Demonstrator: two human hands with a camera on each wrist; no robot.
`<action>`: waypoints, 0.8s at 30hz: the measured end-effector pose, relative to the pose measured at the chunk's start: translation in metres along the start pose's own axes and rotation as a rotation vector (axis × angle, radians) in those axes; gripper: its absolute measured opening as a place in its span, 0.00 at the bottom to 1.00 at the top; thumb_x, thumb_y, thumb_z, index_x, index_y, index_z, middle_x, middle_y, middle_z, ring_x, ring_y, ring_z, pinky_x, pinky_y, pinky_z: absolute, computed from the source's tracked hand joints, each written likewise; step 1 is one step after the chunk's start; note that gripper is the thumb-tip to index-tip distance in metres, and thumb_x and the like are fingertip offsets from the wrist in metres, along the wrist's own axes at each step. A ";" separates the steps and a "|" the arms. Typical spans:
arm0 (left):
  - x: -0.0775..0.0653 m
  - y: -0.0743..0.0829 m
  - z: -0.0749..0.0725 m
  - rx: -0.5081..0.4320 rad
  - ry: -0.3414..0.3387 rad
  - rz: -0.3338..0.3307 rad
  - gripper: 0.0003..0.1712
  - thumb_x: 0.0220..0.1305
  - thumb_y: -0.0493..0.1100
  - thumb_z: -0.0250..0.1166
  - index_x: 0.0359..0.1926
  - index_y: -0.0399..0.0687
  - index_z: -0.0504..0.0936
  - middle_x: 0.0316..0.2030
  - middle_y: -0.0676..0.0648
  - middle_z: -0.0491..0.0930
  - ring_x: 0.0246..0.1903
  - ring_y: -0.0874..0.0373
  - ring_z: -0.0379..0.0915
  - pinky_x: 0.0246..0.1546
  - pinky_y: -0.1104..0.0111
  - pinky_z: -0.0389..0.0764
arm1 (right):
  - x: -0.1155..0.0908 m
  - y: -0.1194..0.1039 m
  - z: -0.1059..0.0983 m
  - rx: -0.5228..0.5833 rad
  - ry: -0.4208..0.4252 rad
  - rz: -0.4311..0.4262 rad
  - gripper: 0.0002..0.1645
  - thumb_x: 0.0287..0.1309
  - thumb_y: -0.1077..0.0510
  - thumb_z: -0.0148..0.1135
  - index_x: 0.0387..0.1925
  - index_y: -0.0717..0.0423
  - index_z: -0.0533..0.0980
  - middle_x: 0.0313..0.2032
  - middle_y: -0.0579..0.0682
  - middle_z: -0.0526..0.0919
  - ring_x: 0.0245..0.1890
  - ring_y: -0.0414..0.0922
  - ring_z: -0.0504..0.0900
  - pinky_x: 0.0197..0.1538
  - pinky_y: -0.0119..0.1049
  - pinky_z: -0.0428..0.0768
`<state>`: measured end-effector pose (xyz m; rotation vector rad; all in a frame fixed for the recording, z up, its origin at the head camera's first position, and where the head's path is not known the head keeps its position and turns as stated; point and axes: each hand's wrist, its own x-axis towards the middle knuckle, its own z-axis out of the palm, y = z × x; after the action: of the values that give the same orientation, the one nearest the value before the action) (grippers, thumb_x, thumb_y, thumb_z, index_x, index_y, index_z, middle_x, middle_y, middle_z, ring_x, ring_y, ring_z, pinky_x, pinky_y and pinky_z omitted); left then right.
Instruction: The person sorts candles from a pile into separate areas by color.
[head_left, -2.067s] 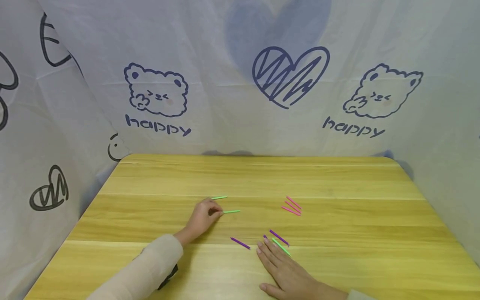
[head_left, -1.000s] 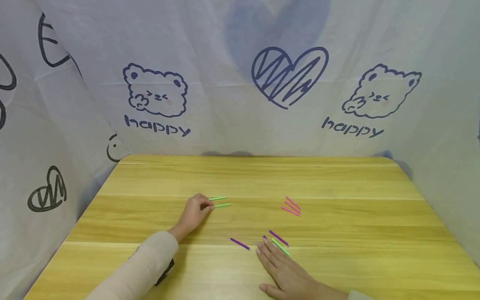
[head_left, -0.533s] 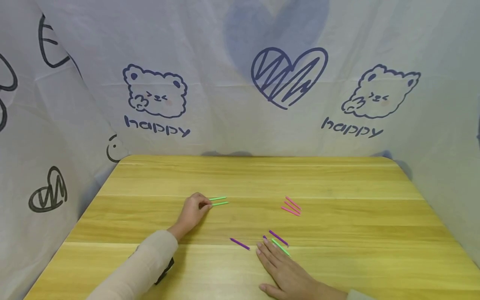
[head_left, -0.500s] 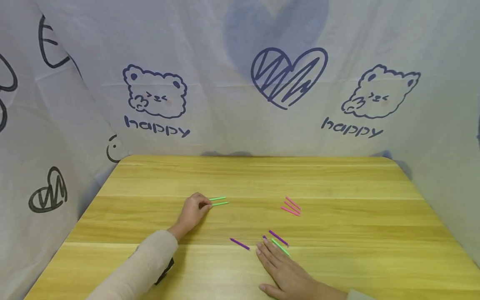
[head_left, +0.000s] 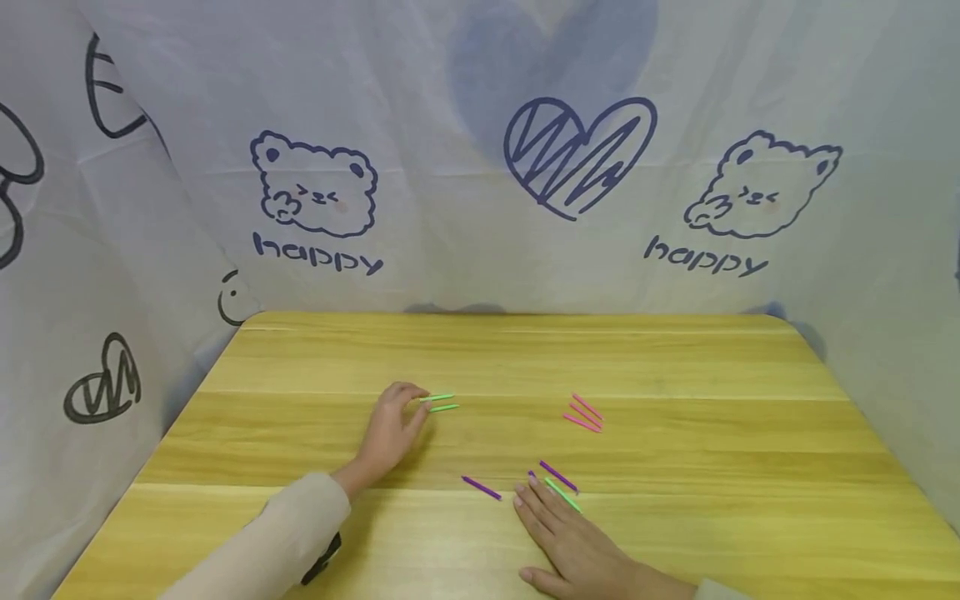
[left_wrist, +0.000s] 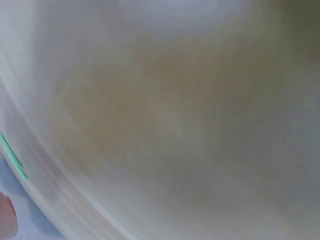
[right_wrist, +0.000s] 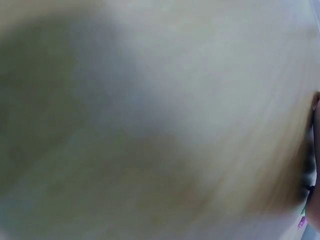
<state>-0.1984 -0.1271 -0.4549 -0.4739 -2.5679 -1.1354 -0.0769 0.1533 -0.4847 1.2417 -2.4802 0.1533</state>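
- Looks like colour sorting to me, and I'd say the step in hand is lining up the greens: an upper thin, bright-green stick (head_left: 442,397) and a lower thin, bright-green stick (head_left: 445,407) lie roughly parallel, close but apart, on the yellow wood-grain desk (head_left: 675,367).
- Left hand (head_left: 386,427): thumb and forefinger parted at that pair's left ends. Not a pinch, imo; can't tell if they're touching.
- Right hand (head_left: 570,542) lies flat, fingers straight, over a dark purple stick (head_left: 531,473), just its tip poking out.
- Lone bright-green stick (head_left: 562,494) sits between that hand and another purple stick (head_left: 558,476).
- Three thin pink sticks (head_left: 586,417) are already bunched.
- Next move probably calls for pinching the loner without nudging its purple neighbour.
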 end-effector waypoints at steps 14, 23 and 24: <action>-0.045 0.036 0.011 0.085 -0.247 0.191 0.27 0.64 0.44 0.58 0.61 0.35 0.68 0.65 0.38 0.64 0.63 0.43 0.61 0.62 0.51 0.65 | 0.004 0.009 -0.017 0.074 0.039 0.077 0.41 0.62 0.41 0.51 0.65 0.66 0.59 0.66 0.62 0.63 0.67 0.56 0.61 0.73 0.30 0.37; -0.066 0.047 0.016 0.285 -0.359 0.423 0.33 0.64 0.52 0.56 0.62 0.33 0.66 0.66 0.35 0.61 0.66 0.43 0.57 0.64 0.52 0.62 | 0.000 0.022 -0.024 0.193 0.211 0.113 0.36 0.55 0.50 0.62 0.62 0.63 0.65 0.62 0.58 0.70 0.64 0.49 0.67 0.70 0.26 0.48; -0.069 0.048 0.016 0.305 -0.377 0.436 0.34 0.65 0.53 0.55 0.63 0.33 0.65 0.66 0.35 0.60 0.66 0.43 0.56 0.65 0.51 0.60 | -0.001 0.023 -0.024 0.210 0.221 0.123 0.36 0.54 0.51 0.63 0.62 0.63 0.66 0.61 0.58 0.71 0.63 0.50 0.68 0.70 0.25 0.49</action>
<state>-0.1186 -0.0965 -0.4606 -1.1898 -2.6756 -0.5322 -0.0880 0.1745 -0.4610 1.0829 -2.3929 0.5642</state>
